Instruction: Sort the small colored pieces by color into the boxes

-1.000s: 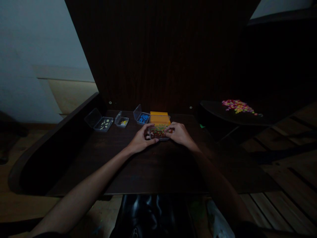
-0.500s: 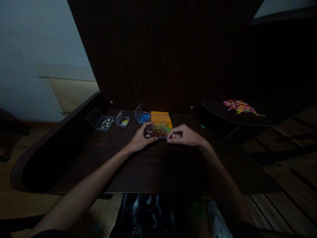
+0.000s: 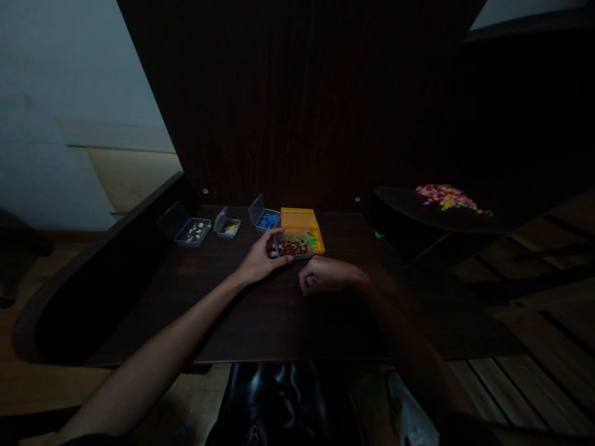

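My left hand (image 3: 266,257) grips the left end of a clear plastic box (image 3: 294,246) that holds many small dark brown and tan pieces. Just beyond that box lies a yellow tray (image 3: 318,238) with small green pieces in it. Below the box's right end, my right hand (image 3: 325,275) is curled with the fingers folded in, close to the tabletop; whatever is inside the fingers is hidden. Further left stand open clear boxes: one with blue pieces (image 3: 268,220), one with yellow pieces (image 3: 230,228), and one with pale pieces (image 3: 196,231).
A heap of pink, yellow and purple bits (image 3: 449,197) rests on a dark curved side shelf (image 3: 395,201). A green scrap (image 3: 379,235) lies near the tabletop's right side. The dark desk (image 3: 260,328) has a raised side panel (image 3: 93,285) on the left and a tall back panel.
My right hand has moved down and left, away from the box's right end, and its fingers have curled in. My left hand still grips the box.
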The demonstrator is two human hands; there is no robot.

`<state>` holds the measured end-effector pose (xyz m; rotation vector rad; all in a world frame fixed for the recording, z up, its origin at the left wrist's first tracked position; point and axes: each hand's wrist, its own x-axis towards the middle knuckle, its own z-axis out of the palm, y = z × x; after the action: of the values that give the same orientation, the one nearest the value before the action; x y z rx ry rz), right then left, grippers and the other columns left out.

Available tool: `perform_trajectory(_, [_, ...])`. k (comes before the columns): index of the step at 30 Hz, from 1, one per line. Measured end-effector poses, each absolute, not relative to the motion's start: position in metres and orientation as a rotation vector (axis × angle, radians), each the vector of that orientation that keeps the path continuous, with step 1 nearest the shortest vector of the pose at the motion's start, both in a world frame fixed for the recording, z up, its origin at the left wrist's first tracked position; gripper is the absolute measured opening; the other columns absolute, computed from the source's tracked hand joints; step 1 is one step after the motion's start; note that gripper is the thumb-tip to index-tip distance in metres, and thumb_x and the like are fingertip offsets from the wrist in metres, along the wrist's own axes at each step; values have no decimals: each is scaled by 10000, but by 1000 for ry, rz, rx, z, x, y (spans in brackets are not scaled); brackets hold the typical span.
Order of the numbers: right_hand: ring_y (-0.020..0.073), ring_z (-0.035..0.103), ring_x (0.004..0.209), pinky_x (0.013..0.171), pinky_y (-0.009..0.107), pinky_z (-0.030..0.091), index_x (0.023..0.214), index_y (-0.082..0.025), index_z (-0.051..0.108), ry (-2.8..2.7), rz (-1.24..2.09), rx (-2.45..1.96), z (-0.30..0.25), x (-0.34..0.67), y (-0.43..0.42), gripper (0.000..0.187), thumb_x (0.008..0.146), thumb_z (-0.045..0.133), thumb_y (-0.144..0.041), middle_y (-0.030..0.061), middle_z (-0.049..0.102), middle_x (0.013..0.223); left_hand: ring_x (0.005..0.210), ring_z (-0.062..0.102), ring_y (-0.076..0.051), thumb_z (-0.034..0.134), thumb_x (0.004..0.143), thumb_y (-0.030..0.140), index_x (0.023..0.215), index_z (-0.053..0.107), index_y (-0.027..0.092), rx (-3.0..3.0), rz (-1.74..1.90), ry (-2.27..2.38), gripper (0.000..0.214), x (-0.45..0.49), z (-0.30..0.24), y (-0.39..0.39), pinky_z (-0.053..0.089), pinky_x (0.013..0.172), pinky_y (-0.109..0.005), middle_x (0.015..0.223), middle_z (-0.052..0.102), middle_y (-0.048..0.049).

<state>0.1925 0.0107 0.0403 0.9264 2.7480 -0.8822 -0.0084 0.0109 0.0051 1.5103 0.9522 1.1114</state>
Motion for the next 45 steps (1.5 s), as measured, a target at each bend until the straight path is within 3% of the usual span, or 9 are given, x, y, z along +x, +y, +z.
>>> perform_trajectory(8, [82, 538, 577, 503, 166, 364, 866, -129, 681, 2670, -1090, 972, 39, 193, 13, 144, 782, 583, -192, -7, 636, 686, 985, 617, -195, 774, 656, 247, 1235, 450, 167, 1520, 1121, 947, 669, -10, 0, 14, 516, 912, -419, 1251, 557, -130])
perform_trajectory(17, [75, 425, 489, 468, 190, 308, 822, -126, 672, 3014, -1433, 1307, 53, 206, 16, 248, 768, 659, -368, -41, 512, 542, 994, 613, -196, 774, 652, 245, 1223, 464, 168, 1529, 1116, 941, 655, -10, 1, 13, 526, 899, -413, 1255, 552, -132])
perform_trajectory(22, [76, 418, 510, 479, 200, 311, 855, -130, 697, 3177, -1362, 1550, 47, 209, 23, 247, 776, 650, -359, -10, 577, 627, 994, 615, -197, 770, 650, 229, 1221, 463, 170, 1522, 1101, 943, 651, -8, 4, 11, 524, 912, -426, 1244, 558, -118])
perform_trajectory(28, [136, 566, 699, 593, 240, 408, 960, -154, 726, 3329, -1186, 1623, 37, 212, 33, 252, 788, 650, -322, 65, 688, 895, 985, 629, -193, 773, 649, 225, 1228, 458, 173, 1502, 1093, 934, 661, -7, 5, 9, 529, 917, -422, 1249, 554, -116])
perform_trajectory(38, [128, 551, 674, 578, 241, 394, 825, -164, 750, 3431, -1093, 1696, 37, 212, 36, 200, 746, 719, -345, 50, 678, 822, 992, 628, -195, 774, 651, 225, 1227, 465, 175, 1511, 1094, 951, 656, -6, 6, 8, 524, 924, -423, 1265, 548, -122])
perform_trajectory(45, [121, 547, 627, 576, 240, 396, 870, -155, 752, 3337, -1051, 1752, 28, 213, 39, 189, 777, 664, -294, 47, 703, 804, 997, 628, -196, 754, 671, 209, 1229, 466, 181, 1531, 1088, 947, 629, -6, 9, 6, 534, 902, -415, 1266, 548, -124])
